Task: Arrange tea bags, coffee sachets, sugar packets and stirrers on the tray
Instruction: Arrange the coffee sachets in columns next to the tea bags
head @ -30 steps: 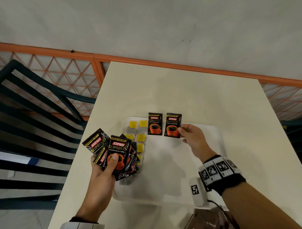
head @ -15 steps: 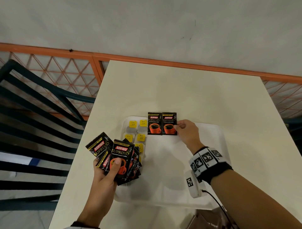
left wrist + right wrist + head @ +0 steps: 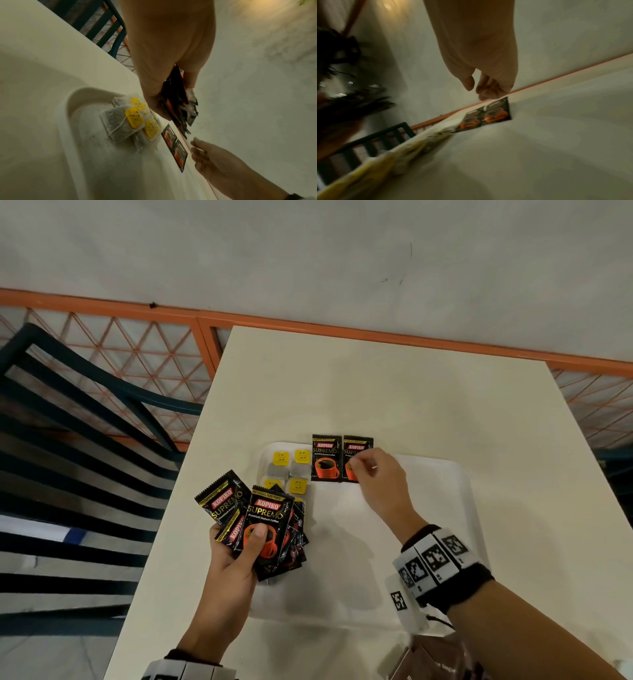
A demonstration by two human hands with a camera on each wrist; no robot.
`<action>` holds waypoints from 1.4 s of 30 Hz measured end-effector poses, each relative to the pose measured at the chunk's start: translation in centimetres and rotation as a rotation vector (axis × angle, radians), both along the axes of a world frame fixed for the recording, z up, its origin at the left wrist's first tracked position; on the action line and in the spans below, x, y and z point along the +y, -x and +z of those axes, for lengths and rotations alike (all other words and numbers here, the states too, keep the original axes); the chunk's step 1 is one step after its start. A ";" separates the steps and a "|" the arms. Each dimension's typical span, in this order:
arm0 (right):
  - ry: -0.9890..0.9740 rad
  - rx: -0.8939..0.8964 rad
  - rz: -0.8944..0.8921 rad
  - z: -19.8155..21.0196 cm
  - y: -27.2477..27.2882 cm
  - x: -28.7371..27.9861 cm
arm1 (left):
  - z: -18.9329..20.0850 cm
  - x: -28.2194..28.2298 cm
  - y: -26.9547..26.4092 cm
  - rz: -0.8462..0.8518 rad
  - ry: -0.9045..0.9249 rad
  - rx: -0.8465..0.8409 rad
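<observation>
Fanning glossy flat coffee sachets (image 3: 263, 529)

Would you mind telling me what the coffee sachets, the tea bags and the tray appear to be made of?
Coffee sachets: glossy printed film, probably foil-lined plastic, with crimped edges.
Tea bags: thin porous filter paper showing dark leaf through, string and yellow paper tags.
Tray: smooth matte white, likely moulded plastic, with rounded raised rim.
</observation>
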State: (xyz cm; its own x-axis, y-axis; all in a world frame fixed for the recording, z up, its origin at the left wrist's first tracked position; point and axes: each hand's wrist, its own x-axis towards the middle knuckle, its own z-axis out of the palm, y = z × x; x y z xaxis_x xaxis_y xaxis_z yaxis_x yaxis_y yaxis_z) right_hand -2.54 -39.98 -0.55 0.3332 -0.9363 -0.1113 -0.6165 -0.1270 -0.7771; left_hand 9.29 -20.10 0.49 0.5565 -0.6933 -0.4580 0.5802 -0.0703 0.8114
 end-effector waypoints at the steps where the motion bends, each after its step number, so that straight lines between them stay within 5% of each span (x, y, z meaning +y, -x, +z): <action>1: -0.042 -0.037 0.075 0.7 -0.3 1.1 | 0.1 -0.1 0.0 0.004 0.007 0.004; 6: -0.344 -0.177 0.359 3.3 -1.1 6.7 | 0.1 -0.5 0.2 0.033 0.034 -0.035; 17: -0.464 -0.288 0.300 2.0 -1.7 8.6 | 0.5 -0.3 0.1 0.040 0.007 -0.049; 23: -0.438 -0.300 0.268 2.2 -1.0 7.5 | 0.4 0.0 -0.2 0.065 -0.062 -0.084; 31: -0.400 -0.305 -0.171 -0.5 -0.4 2.3 | 0.0 0.5 -0.9 0.123 -0.057 -0.035; 42: -0.150 -0.138 -0.109 -2.8 -2.2 0.4 | -0.4 0.6 -0.9 0.133 -0.030 0.019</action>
